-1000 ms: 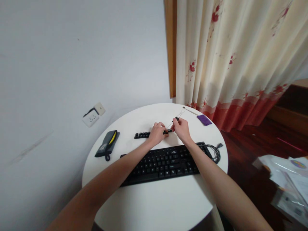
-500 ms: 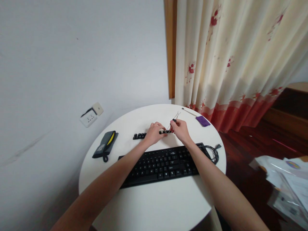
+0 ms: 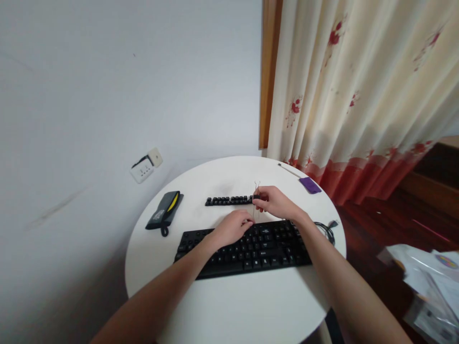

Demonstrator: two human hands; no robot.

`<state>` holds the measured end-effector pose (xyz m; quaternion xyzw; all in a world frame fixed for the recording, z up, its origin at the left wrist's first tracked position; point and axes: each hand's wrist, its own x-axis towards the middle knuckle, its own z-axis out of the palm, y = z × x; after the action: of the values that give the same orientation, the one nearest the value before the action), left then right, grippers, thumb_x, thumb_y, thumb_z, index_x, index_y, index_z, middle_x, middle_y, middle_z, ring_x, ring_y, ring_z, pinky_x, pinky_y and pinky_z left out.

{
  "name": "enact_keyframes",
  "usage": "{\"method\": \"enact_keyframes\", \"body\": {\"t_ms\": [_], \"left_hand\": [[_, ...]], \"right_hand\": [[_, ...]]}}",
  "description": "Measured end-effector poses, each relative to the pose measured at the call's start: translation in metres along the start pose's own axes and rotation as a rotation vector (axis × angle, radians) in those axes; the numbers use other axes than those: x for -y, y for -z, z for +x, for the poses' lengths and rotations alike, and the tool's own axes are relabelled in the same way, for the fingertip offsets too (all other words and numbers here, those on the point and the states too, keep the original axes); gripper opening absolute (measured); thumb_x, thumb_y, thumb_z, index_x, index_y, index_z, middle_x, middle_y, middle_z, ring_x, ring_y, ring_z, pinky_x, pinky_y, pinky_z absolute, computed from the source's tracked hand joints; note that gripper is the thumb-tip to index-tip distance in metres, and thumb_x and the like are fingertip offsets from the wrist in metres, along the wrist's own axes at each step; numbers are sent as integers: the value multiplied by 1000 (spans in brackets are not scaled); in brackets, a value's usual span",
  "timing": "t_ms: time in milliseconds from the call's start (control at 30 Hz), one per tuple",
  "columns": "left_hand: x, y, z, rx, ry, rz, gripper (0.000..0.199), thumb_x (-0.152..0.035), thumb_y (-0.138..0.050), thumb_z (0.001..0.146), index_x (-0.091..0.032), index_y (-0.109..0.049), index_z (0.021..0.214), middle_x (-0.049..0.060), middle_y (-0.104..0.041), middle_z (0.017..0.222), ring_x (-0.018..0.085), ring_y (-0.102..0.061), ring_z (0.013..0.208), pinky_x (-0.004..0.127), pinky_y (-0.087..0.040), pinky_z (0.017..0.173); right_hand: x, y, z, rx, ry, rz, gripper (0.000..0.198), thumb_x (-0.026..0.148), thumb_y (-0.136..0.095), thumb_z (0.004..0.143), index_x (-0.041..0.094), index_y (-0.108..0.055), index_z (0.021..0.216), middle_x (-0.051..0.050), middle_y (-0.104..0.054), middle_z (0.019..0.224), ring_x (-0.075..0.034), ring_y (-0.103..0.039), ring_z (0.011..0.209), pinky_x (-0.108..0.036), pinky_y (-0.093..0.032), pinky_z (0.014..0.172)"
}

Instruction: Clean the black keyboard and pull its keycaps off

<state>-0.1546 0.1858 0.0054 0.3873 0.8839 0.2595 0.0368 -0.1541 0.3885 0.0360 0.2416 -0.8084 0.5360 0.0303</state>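
My right hand [image 3: 275, 201] is closed on a wire keycap puller [image 3: 256, 196]. Its dark grip sits between the fingers, and thin wire prongs stick out above and below. Over the rear edge of the black keyboard [image 3: 247, 274], my left hand [image 3: 232, 226] has its fingers drawn together near the puller's lower wires; what they pinch, if anything, is too small to make out. Behind both hands, loose black keycaps [image 3: 229, 201] lie in neat rows on the white table. The right end of those rows is partly hidden by my right hand.
A grey pouch [image 3: 159, 212] with a yellow patch lies at the left of the round white table [image 3: 265, 303]. At the right are a coiled cable [image 3: 327, 231], a thin brush [image 3: 289, 170] and a purple cloth [image 3: 310, 185]. Wall and curtain border the table's back.
Both hands have come nearer, from the loose keycap rows to the keyboard's rear edge. The puller now stands more upright, and more of the keycap rows shows. The view has shifted slightly left.
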Motion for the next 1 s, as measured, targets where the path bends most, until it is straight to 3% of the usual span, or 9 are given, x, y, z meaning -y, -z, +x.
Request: {"method": "enact_keyframes", "body": {"t_ms": [133,467,667,833,1000], "left_hand": [[4,-1,0,-28,15,-46,21,-19,-54,91,-20,-75,89,4,-72,89,20,-64,85,30,-47,80],[4,-7,1,-47,36,-84,20,-21,-54,89,-18,-71,81,5,-69,83,18,-61,80,28,-46,74],[6,0,-1,-2,59,-304,11,-18,-58,83,-16,-68,81,2,-69,81,17,-62,77,27,-47,73],[-1,10,-5,126,13,-361,14,-24,-69,79,-17,-70,91,1,-69,86,17,-63,82,28,-48,76],[-3,-5,-3,28,0,-225,14,-31,-77,76,-18,-72,81,3,-68,90,19,-62,85,29,-47,79]], "right_hand": [[4,0,-10,112,-11,-2,11,26,-60,88,17,-60,81,-2,-67,68,-14,-63,61,-26,-49,60],[-13,-19,-24,140,-52,45,18,35,-60,90,18,-62,83,0,-65,68,-14,-60,58,-26,-47,56],[-9,-18,-31,241,-55,24,22,38,-59,90,20,-62,78,2,-61,64,-14,-58,57,-25,-44,55],[-11,-17,-29,179,-1,-89,19,32,-58,90,19,-65,79,1,-62,64,-13,-54,58,-24,-41,57],[-18,-17,-26,136,21,-107,19,27,-56,88,17,-61,72,3,-58,63,-12,-48,58,-23,-38,57]]}}
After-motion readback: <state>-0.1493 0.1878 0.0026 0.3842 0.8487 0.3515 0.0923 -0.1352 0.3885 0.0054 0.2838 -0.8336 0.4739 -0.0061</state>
